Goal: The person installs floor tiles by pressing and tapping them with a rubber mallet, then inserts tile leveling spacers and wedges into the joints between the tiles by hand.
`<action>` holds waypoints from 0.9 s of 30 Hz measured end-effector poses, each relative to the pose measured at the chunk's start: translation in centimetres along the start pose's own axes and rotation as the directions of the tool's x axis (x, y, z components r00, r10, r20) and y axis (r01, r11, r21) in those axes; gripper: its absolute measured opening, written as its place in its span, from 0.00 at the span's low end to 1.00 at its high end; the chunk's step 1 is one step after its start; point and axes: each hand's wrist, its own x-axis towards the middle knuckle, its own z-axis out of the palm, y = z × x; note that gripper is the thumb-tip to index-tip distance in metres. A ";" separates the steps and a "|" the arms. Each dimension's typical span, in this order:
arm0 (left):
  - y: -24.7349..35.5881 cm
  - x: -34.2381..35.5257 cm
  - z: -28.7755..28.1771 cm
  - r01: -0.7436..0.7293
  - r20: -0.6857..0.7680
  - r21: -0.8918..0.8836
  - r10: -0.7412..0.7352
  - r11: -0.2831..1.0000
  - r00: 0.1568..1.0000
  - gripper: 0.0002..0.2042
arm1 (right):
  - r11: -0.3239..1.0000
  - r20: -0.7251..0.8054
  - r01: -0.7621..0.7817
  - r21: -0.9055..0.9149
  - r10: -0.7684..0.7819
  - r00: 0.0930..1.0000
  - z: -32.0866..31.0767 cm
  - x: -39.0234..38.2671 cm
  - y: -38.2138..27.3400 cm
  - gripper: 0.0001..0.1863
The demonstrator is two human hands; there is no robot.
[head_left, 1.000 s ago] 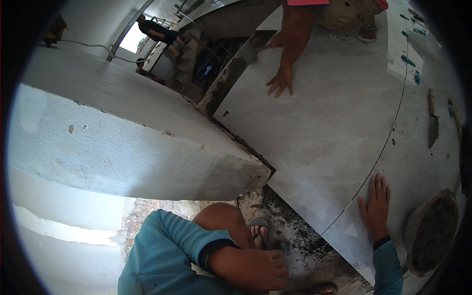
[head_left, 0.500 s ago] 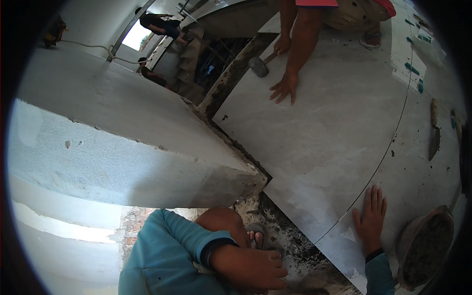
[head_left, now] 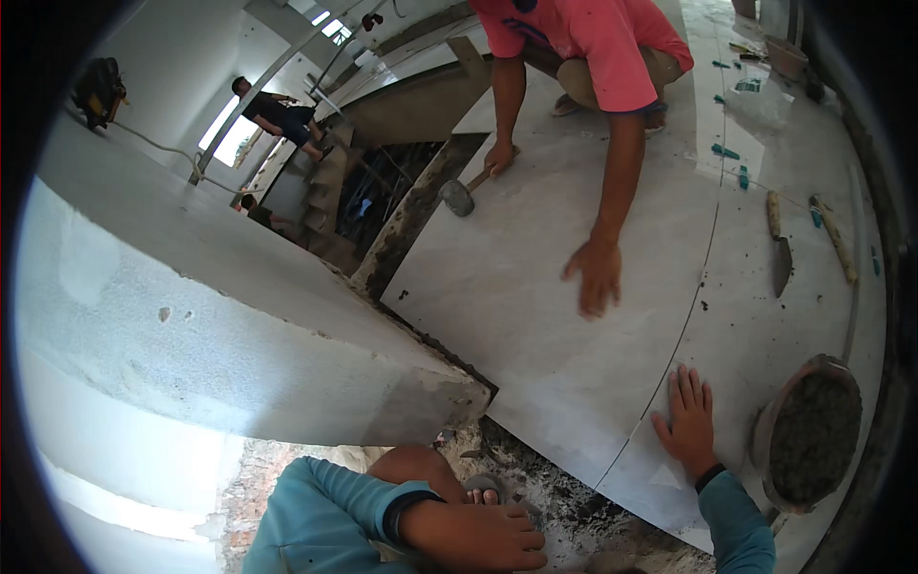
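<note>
We see two bare hands of the wearer. The right hand point(head_left: 688, 426) lies spread flat, palm down, fingers extended, with no object in its grasp; it presses on one pale grey, smooth slab point(head_left: 741, 383). The left hand point(head_left: 483, 538) rests with its back up and fingers loosely bent near the wearer's raised knee point(head_left: 421, 469); its palm is hidden, so we cannot tell whether it holds anything.

Just left of the right hand, one thin dark joint point(head_left: 681, 335) curves away, and across it we find a second slab point(head_left: 507, 277), broad and faintly veined. Just right of the right hand stands one round bucket point(head_left: 762, 448) of dark, grainy mortar point(head_left: 815, 435).

Beyond the fingertips, to the right, we count one pointed trowel point(head_left: 781, 263) and one wooden-handled tool point(head_left: 837, 239), its head hard to make out. Farther along the joint lie at least four green pieces point(head_left: 725, 153).

Beyond the right hand and to its left, one co-worker point(head_left: 622, 57) in pink grips one mallet point(head_left: 457, 198) with a rounded grey head; the co-worker's other hand point(head_left: 596, 277) is blurred above the second slab, contact unclear. Far beyond, we see two people point(head_left: 277, 115) by the stairs, one partly hidden.
</note>
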 end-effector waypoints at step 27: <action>4.7 -2.6 -1.2 0.144 -0.074 -0.093 -0.151 0.985 0.986 0.14 | 0.998 -0.018 0.028 0.054 -0.027 0.999 0.6 -1.2 0.9 0.37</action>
